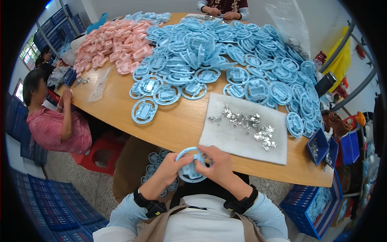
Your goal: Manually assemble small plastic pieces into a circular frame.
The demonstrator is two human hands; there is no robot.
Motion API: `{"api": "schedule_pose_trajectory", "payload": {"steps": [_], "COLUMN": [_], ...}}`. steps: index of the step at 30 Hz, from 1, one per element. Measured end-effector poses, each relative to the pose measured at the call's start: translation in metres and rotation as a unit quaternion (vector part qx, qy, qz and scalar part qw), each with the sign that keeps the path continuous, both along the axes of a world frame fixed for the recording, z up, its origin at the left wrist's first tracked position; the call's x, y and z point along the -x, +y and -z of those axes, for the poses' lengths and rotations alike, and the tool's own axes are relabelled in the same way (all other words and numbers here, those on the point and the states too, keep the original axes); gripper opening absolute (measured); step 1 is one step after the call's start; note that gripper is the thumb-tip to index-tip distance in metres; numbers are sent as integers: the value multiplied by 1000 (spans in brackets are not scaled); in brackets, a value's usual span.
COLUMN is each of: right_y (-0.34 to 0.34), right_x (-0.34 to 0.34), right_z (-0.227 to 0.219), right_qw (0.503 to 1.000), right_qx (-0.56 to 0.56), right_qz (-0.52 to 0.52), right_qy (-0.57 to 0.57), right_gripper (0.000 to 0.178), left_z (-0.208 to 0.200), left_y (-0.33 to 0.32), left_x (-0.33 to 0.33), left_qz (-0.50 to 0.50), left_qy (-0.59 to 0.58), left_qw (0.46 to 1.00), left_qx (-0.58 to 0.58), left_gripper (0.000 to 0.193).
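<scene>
Close to my body, in front of the table's near edge, I hold a round light-blue plastic part with a raised block in its middle. My left hand grips its left rim, thumb on top. Fingers of my right hand press on its right side and upper face; whether a small metal piece is under them I cannot tell. Just beyond my hands lies a white foam mat bearing small shiny metal pieces. A single blue part sits on the wood to the left of the mat.
Blue parts are heaped across the wooden table, pink parts at the far left. Small blue bins hang at the right edge. A blue crate stands below. Co-workers sit at left and far side.
</scene>
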State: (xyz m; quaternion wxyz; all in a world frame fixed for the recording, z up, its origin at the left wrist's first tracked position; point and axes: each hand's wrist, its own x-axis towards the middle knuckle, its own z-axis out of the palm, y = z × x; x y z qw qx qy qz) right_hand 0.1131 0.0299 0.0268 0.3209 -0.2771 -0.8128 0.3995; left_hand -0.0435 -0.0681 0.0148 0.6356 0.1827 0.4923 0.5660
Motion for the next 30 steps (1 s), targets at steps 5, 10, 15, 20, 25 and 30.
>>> {"api": "schedule_pose_trajectory", "payload": {"steps": [5,10,15,20,25,30], "right_y": [-26,-13,21,71,103,104], "right_x": [20,5,-25,-32,-19,18], "right_z": [10,2,12,21,30,32], "right_qw": [976,979,985,990,981,965], "right_qx": [-103,-40,-67,-95,-101,-95], "right_qz": [-187,-193,-106,50,99,151], "right_qy": [-51,-52,-115,-94,-130,-192], "right_gripper": [50,47,24,12,15,21], "left_z": [25,28,5,15,-11,-35], "left_y": [-62,-86,-28,22,39,26], "left_x": [14,78,147,195,177,135], "left_qz": [-94,-159,-123,-38,-108,-114], "left_qy": [92,502,814,859,764,497], "left_qw": [991,850,562,502,616,853], "left_qx": [37,6,-76,-87,-157,-115], "left_gripper": [17,39,55,35,13,23]}}
